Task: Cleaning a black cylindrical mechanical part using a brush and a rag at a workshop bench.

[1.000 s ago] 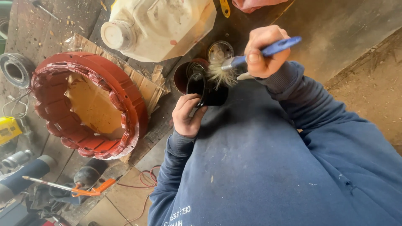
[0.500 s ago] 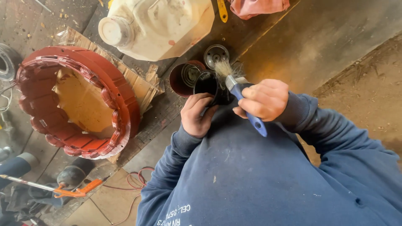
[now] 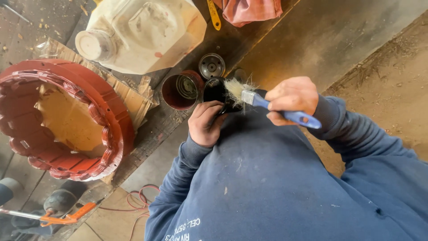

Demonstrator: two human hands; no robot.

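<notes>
Black round part (image 3: 216,90) gripped by curled left hand (image 3: 206,122); right hand (image 3: 290,99) clenches blue-handled brush (image 3: 267,103), bristles on its rim.

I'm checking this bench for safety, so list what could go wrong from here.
1. The left hand grips a dark part by its edge only; brush strokes from the right hand might twist it loose.
2. The red can stands open beside the part; a swing of the brush could tip it.
3. The bristles look splayed and may flick residue onto the blue sleeve.
</notes>
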